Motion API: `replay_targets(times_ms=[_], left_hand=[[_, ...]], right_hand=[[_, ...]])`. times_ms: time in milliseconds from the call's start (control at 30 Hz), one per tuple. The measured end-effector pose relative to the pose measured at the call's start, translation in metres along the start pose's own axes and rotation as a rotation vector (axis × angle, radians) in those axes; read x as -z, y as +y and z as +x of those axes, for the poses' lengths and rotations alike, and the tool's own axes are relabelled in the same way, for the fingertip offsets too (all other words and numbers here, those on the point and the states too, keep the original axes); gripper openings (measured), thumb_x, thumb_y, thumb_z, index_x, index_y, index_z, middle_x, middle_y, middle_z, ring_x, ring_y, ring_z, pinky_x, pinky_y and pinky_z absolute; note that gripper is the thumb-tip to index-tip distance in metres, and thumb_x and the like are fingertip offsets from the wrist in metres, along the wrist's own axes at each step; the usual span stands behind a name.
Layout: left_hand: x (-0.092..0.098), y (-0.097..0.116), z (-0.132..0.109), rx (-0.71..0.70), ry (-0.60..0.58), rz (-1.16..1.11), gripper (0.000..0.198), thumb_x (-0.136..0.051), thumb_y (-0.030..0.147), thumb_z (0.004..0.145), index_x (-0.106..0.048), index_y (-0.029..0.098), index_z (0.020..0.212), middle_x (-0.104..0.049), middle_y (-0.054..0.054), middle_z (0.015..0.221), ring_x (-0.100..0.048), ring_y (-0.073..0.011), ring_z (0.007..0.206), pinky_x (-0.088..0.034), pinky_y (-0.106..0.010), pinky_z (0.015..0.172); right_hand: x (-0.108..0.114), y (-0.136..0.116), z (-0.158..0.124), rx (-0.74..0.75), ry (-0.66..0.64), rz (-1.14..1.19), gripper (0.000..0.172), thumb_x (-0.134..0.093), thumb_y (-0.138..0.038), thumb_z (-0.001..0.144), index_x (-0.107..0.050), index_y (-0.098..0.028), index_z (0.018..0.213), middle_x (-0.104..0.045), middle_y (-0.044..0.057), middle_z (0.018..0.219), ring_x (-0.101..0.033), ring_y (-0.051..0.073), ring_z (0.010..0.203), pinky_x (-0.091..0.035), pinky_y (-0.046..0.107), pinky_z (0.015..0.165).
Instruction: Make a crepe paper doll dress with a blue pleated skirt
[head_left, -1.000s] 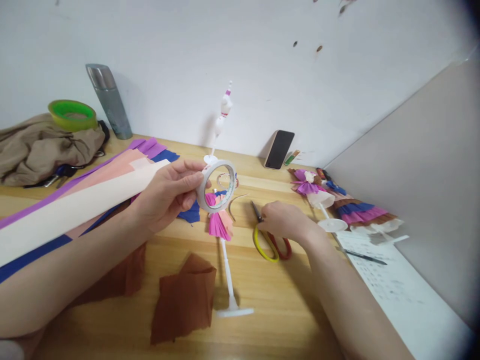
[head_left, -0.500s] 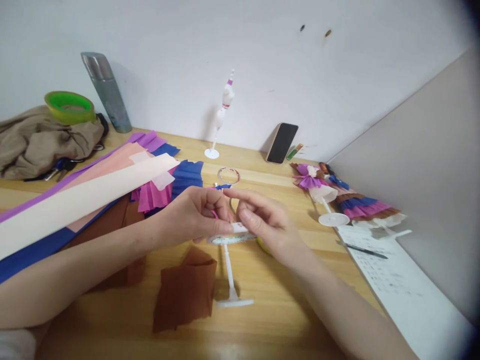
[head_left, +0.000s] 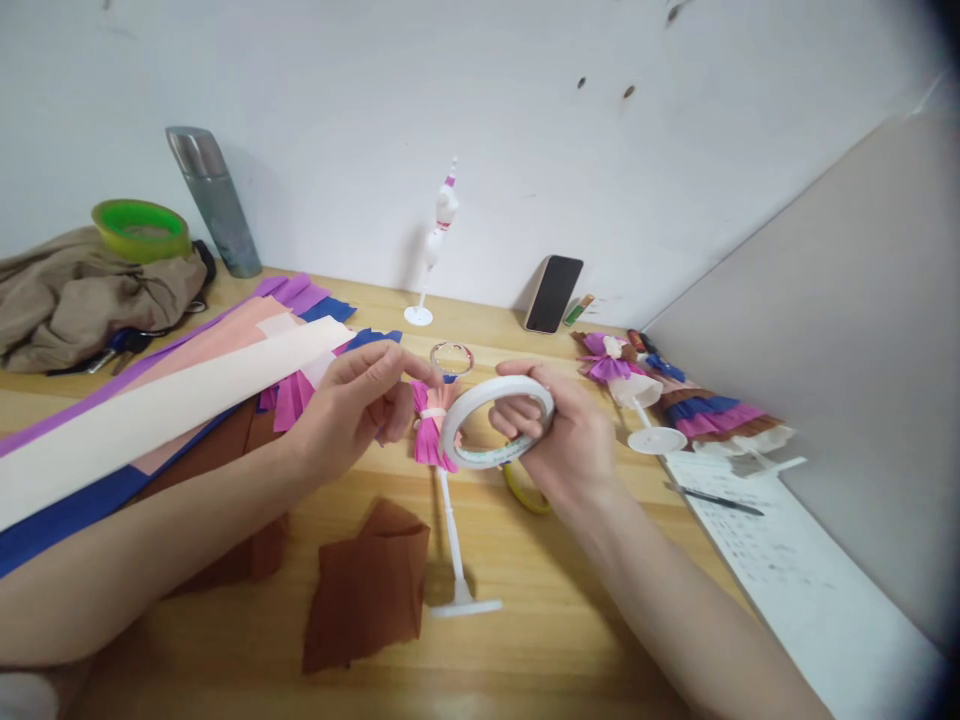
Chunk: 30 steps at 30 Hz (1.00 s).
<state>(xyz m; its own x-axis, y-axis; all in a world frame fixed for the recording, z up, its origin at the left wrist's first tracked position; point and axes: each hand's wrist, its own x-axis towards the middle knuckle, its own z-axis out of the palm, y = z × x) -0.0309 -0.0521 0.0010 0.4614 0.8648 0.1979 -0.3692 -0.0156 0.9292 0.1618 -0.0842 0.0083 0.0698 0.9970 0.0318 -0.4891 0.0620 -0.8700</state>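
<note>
A white stand (head_left: 454, 545) rises from the table with pink and peach crepe paper (head_left: 429, 440) gathered near its top. A pale band circles the paper's middle. My right hand (head_left: 577, 430) grips a roll of white tape (head_left: 457, 440), its ring tilted up beside the crepe paper with fingertips showing through the hole. On the left, my left hand (head_left: 360, 395) stretches its index finger towards the top of the crepe paper, the other fingers loosely curled with nothing visible in them. I cannot tell whether that finger touches the paper. Brown crepe paper (head_left: 367, 595) lies in front.
Coloured paper strips (head_left: 187, 405) cover the left side. Behind are a bottle (head_left: 217, 205), a green tape roll (head_left: 142, 225), a white figure on a stand (head_left: 435, 240) and a phone (head_left: 553, 293). Paper-dressed stands (head_left: 656, 440), a pen (head_left: 716, 498) and a written sheet (head_left: 795, 570) lie right.
My right hand has drawn the tape roll up and turned its ring towards me. My left hand has moved left, off the tape, uncovering the pink crepe paper with its band.
</note>
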Motion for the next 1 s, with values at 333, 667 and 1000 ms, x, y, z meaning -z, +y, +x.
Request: replay_targets(times_ms=[333, 667, 1000], left_hand=[[-0.002, -0.021, 0.002, 0.318, -0.18, -0.188, 0.036, -0.077, 0.042, 0.076, -0.072, 0.011, 0.095, -0.067, -0.005, 0.059, -0.06, -0.0123, 0.049, -0.043, -0.018, 0.043], [-0.013, -0.021, -0.007, 0.357, -0.182, -0.294, 0.024, -0.076, 0.035, 0.079, -0.071, 0.011, 0.082, -0.065, -0.003, 0.057, -0.055, -0.0059, 0.044, -0.041, -0.013, 0.043], [-0.016, -0.019, -0.007, 0.277, -0.139, -0.378, 0.019, -0.077, 0.029, 0.08, -0.069, 0.012, 0.079, -0.063, 0.0, 0.053, -0.055, -0.0059, 0.046, -0.042, -0.013, 0.048]], right_hand=[[0.009, -0.005, 0.012, -0.066, 0.037, 0.208, 0.028, -0.05, -0.017, 0.081, -0.043, -0.018, 0.054, -0.019, -0.007, 0.054, -0.014, 0.007, 0.042, -0.035, 0.019, 0.043], [0.009, 0.013, 0.013, -0.184, 0.039, 0.292, 0.028, -0.052, -0.019, 0.081, -0.046, -0.019, 0.054, -0.021, -0.007, 0.051, -0.02, 0.008, 0.042, -0.038, 0.021, 0.045], [0.01, 0.016, 0.016, -0.128, -0.078, 0.186, 0.042, -0.054, -0.063, 0.08, -0.064, -0.022, 0.081, -0.068, 0.008, 0.084, -0.064, 0.025, 0.088, -0.055, 0.041, 0.078]])
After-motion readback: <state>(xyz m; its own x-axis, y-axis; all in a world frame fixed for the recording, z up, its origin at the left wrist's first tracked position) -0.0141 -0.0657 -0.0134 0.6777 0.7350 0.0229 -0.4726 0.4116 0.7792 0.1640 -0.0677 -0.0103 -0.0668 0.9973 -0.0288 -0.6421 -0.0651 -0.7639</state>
